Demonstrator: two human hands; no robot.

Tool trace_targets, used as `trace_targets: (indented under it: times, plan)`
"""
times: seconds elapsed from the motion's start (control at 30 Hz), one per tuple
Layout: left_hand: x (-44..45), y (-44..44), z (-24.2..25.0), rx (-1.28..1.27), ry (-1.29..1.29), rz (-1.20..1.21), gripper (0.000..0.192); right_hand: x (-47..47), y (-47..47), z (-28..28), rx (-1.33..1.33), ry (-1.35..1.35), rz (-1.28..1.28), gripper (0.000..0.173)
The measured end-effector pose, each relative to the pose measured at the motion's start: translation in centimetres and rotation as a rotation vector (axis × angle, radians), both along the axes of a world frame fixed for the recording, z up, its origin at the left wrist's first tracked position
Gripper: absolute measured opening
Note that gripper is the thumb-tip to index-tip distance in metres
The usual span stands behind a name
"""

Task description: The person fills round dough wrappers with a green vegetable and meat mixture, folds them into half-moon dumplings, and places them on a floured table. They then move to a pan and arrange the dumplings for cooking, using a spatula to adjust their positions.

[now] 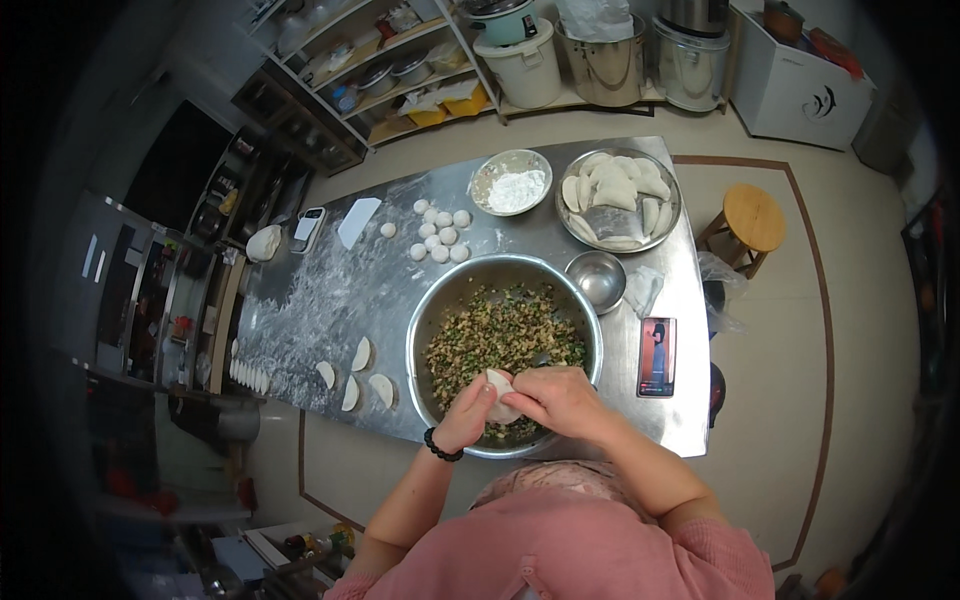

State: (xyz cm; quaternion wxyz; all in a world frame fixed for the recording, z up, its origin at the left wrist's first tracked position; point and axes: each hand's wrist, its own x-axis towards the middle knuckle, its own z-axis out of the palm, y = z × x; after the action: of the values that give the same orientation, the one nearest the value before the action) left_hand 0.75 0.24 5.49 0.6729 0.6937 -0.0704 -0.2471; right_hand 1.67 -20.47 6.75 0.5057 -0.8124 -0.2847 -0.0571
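Note:
My left hand (pixel 466 412), with a dark bead bracelet at the wrist, cups a white dough wrapper (pixel 501 401) over the near side of a large steel bowl. The fingers of my right hand (pixel 559 397) pinch the wrapper's edge from the other side. How much filling sits inside the wrapper is hidden by my hands. Chopped filling with green and brown bits (pixel 502 330) covers the bottom of the steel bowl (pixel 414 341). A dark utensil handle shows beside my right hand. Several folded dumplings (pixel 382 390) lie to the left on the steel table.
Dough balls (pixel 442 219), a flour bowl (pixel 517 190) and a round tray (pixel 568 221) of large dumplings stand farther back on the floured steel table (pixel 330 300). An empty small steel bowl (pixel 597 280), a crumpled cloth or bag (pixel 643 291) and a phone (pixel 658 356) sit right. A wooden stool (pixel 754 217) stands beyond.

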Motion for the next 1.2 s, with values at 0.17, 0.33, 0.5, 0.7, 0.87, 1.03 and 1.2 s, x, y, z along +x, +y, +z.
trace_targets:
  times: [0.17, 0.33, 0.5, 0.7, 0.87, 1.03, 1.2]
  plan:
    - [0.2, 0.0, 1.1, 0.106, -0.044, -0.153, 0.027, 0.2, -0.4, 0.2, 0.037, -0.026, 0.064, 0.017]
    - [0.7, -0.1, 1.4, 0.322, -0.323, -0.277, 0.019, 0.3, 0.2, 0.4, 0.171, 0.053, 0.008, 0.016]
    - [0.8, -0.2, 0.2, -0.053, 0.151, -0.092, 0.031, 0.1, -0.7, -2.8, 0.326, 0.274, -0.067, 0.025]
    - [1.5, 1.4, -2.4, -1.202, 0.845, -0.073, 0.032, -0.9, -10.3, -12.9, 0.065, 0.239, -1.065, 0.023]
    - [1.6, 3.3, -3.7, -1.256, 0.936, 0.008, 0.035, -4.9, -13.8, -18.9, -0.567, 0.176, -0.876, 0.026]
    - [0.3, 8.3, -5.1, -1.11, 0.753, 0.198, 0.047, 0.8, -14.7, -19.2, -0.481, -0.076, -1.123, 0.04]
    - [-3.1, 19.4, -9.3, -0.514, 0.539, 0.838, 0.036, 2.5, -14.1, -16.8, -0.359, -0.139, -1.019, 0.036]
